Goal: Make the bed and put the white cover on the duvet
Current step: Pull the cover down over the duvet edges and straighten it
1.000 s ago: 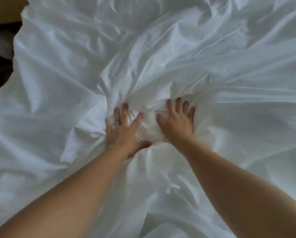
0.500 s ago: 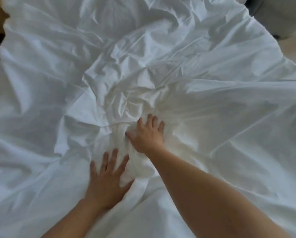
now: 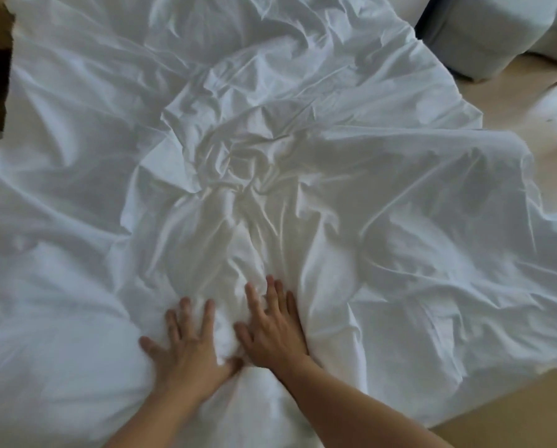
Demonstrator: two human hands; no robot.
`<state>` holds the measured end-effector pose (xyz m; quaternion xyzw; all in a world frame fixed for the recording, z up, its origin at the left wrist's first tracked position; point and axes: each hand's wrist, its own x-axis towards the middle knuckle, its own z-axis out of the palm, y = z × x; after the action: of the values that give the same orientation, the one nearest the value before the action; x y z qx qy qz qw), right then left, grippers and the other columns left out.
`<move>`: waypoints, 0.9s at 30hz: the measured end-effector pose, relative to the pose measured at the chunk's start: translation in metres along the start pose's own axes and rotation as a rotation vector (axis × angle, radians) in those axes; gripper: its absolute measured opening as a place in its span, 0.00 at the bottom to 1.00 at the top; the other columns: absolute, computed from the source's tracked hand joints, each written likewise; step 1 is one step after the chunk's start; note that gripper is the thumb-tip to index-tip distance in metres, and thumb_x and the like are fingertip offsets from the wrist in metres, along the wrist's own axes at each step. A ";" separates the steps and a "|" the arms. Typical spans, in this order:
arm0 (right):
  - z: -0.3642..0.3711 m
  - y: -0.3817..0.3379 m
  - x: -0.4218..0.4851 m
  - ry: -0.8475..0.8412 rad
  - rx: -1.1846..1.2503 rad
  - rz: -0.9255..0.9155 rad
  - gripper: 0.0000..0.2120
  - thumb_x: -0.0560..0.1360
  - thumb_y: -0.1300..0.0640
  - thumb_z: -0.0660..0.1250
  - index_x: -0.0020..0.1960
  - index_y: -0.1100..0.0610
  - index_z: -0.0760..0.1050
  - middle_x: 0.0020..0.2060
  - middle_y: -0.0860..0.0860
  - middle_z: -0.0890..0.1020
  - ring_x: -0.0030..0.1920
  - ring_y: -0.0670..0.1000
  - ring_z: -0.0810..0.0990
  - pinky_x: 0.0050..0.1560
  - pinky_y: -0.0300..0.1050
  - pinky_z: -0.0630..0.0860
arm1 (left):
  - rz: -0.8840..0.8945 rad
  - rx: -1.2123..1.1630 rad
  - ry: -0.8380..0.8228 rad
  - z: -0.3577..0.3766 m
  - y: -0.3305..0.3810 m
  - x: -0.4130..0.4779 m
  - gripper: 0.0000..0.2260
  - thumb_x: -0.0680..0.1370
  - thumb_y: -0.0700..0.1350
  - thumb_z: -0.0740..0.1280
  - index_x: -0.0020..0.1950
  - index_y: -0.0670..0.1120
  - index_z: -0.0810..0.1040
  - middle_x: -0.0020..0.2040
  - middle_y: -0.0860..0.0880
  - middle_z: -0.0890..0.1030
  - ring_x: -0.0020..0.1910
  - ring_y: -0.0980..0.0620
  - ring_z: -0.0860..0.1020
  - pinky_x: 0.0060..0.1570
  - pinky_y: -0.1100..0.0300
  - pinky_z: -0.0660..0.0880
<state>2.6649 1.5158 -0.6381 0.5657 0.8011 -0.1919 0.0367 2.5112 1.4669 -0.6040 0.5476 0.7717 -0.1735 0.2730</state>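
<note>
Left hand (image 3: 189, 347) and right hand (image 3: 275, 331) lie side by side, palms flat on the white cover (image 3: 400, 205) at its near end. Grip: fingers spread apart, clamping nothing. Probably pressing a lump underneath to smooth it. Cover is spread wide, heavily creased and bunched at centre. Beige floor (image 3: 513, 402) shows at right.

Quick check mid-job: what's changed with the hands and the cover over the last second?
Both hands slid back toward the person along the bunched middle of the white cover. The left hand came back first and the right hand followed; they now lie side by side. Nothing was taken hold of or let go. Unchanged: both press flat with fingers spread, and the cover stays wrinkled.
</note>
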 end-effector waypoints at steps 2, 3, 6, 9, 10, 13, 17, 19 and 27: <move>0.003 0.007 -0.012 -0.001 -0.023 -0.031 0.38 0.76 0.34 0.58 0.79 0.53 0.62 0.75 0.66 0.66 0.74 0.66 0.68 0.73 0.64 0.64 | 0.037 0.037 0.110 0.024 0.001 -0.015 0.50 0.67 0.80 0.54 0.83 0.59 0.45 0.83 0.43 0.42 0.80 0.37 0.47 0.68 0.24 0.53; 0.004 0.013 -0.020 -0.014 -0.046 -0.055 0.39 0.75 0.32 0.57 0.79 0.53 0.61 0.76 0.65 0.65 0.75 0.66 0.66 0.74 0.63 0.62 | 0.042 0.047 0.144 0.034 -0.002 -0.021 0.49 0.66 0.80 0.53 0.83 0.58 0.53 0.83 0.42 0.50 0.80 0.37 0.53 0.66 0.24 0.54; 0.003 0.033 -0.052 -0.132 -0.096 -0.119 0.44 0.73 0.27 0.55 0.82 0.50 0.52 0.81 0.61 0.53 0.80 0.64 0.52 0.78 0.61 0.45 | 0.036 0.081 0.205 0.052 -0.018 -0.042 0.51 0.65 0.82 0.50 0.80 0.55 0.63 0.79 0.42 0.64 0.76 0.37 0.64 0.67 0.26 0.55; 0.002 0.048 -0.079 -0.265 -0.075 -0.066 0.48 0.73 0.25 0.54 0.82 0.48 0.40 0.81 0.57 0.39 0.81 0.61 0.38 0.78 0.57 0.34 | 0.012 0.073 0.206 0.054 -0.041 -0.068 0.58 0.59 0.87 0.44 0.82 0.56 0.57 0.82 0.45 0.58 0.80 0.38 0.57 0.73 0.31 0.46; 0.000 0.049 -0.083 -0.284 -0.074 -0.046 0.49 0.73 0.25 0.55 0.82 0.48 0.39 0.81 0.57 0.39 0.80 0.61 0.38 0.79 0.58 0.35 | -0.001 0.098 0.199 0.052 -0.050 -0.078 0.60 0.57 0.88 0.42 0.83 0.58 0.54 0.83 0.46 0.55 0.81 0.39 0.53 0.74 0.33 0.42; -0.007 0.036 -0.090 -0.311 -0.094 -0.010 0.49 0.73 0.25 0.55 0.82 0.51 0.42 0.81 0.61 0.44 0.80 0.64 0.45 0.79 0.62 0.43 | -0.088 0.169 0.136 0.042 -0.080 -0.100 0.60 0.54 0.88 0.43 0.83 0.61 0.46 0.84 0.46 0.44 0.82 0.41 0.41 0.74 0.32 0.36; -0.002 0.005 -0.112 -0.140 -0.107 -0.085 0.54 0.66 0.17 0.52 0.81 0.51 0.49 0.75 0.59 0.58 0.74 0.63 0.60 0.74 0.63 0.55 | -0.228 -0.016 0.140 0.034 -0.131 -0.112 0.58 0.58 0.85 0.60 0.82 0.62 0.45 0.82 0.51 0.35 0.80 0.46 0.34 0.70 0.24 0.43; 0.017 0.005 -0.125 -0.117 -0.116 -0.124 0.56 0.61 0.16 0.54 0.78 0.51 0.57 0.71 0.57 0.65 0.70 0.61 0.65 0.71 0.59 0.60 | -0.285 -0.153 0.178 0.036 -0.155 -0.114 0.62 0.55 0.83 0.67 0.81 0.63 0.43 0.81 0.54 0.33 0.80 0.44 0.34 0.71 0.24 0.49; 0.033 -0.023 -0.096 -0.085 -0.244 -0.206 0.24 0.82 0.39 0.56 0.59 0.57 0.78 0.51 0.60 0.84 0.52 0.63 0.83 0.52 0.54 0.75 | -0.489 -0.519 0.239 0.088 -0.224 -0.098 0.31 0.75 0.64 0.71 0.66 0.42 0.74 0.62 0.39 0.80 0.60 0.36 0.78 0.55 0.47 0.76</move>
<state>2.6725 1.4123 -0.6355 0.4634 0.8699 -0.1196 0.1191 2.3455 1.2674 -0.6205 0.2764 0.9243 0.0330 0.2611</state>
